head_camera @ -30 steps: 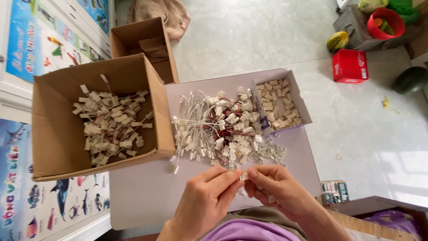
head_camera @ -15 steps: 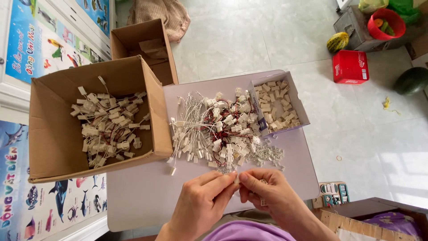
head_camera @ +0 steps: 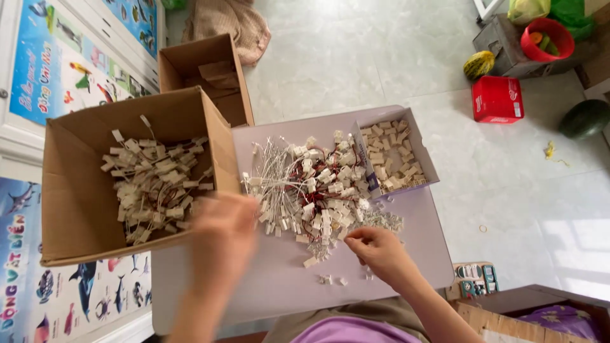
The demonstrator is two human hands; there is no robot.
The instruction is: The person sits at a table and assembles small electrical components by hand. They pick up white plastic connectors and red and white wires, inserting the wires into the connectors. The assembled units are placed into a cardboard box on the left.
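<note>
While beside the connector pile, right hand, grip pinched, wire-side.

We're looking down at a small table with a pile of wired connectors sitting in the middle of it. A big cardboard box is sitting at the table's left edge, with finished pieces lying in it. A little tray of loose plugs is resting at the table's far right corner. A second box is standing behind the big one. Our left hand is hovering by the big box's near corner, and our right hand is sitting just before the pile.
</note>
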